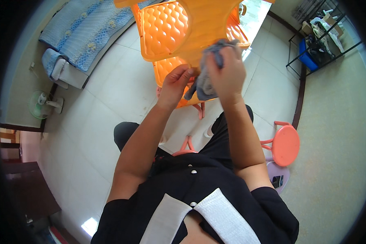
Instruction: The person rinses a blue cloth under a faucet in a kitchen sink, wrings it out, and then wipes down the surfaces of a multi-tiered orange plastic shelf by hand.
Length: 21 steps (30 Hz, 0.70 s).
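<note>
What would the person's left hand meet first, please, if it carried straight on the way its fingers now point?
The left hand points up and away, already at the lower edge of the orange plastic chair. Going on, it would likely press into that chair first; depth is hard to judge.

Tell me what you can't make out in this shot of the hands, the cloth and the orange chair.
Head view only:
- Orange plastic chair: top cut off by the upper edge; its lower part hidden behind both hands.
- Grey cloth: mostly covered by the right hand.
- Left hand: fingertips hidden against the chair's edge.
- Shelf items: too small and bent by the fisheye rim.
- Stool: legs mostly hidden under its seat.
</note>
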Available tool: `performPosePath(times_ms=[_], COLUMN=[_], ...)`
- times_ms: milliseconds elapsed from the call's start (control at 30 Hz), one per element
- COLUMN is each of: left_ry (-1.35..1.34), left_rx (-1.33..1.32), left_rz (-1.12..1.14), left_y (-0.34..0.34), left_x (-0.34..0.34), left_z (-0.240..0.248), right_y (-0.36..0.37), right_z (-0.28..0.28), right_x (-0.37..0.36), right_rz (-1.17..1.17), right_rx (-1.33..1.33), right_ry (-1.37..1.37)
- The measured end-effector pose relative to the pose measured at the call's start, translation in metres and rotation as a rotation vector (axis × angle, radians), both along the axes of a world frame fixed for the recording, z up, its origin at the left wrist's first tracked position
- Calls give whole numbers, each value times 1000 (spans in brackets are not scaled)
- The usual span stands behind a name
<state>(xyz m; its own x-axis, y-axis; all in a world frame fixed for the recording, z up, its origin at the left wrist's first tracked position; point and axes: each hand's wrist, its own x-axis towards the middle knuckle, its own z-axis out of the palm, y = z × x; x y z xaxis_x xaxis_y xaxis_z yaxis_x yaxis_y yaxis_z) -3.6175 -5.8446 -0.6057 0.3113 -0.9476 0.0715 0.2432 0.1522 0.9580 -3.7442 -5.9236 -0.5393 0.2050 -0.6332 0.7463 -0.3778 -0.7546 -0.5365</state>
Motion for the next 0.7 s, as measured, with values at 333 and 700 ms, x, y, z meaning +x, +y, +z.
performPosePath(times_ms=[333, 700], left_ry=[-124, -122], left_rx=[35, 183], left_rz=[52, 0], left_y=[3, -2], left_x=[0, 10], left_z=[1, 17], right_y=[5, -15], right_z=[-17, -94], right_x=[7, -28], right_rz=[40, 3], right_rx=[54, 144], right_ry=[-76, 172])
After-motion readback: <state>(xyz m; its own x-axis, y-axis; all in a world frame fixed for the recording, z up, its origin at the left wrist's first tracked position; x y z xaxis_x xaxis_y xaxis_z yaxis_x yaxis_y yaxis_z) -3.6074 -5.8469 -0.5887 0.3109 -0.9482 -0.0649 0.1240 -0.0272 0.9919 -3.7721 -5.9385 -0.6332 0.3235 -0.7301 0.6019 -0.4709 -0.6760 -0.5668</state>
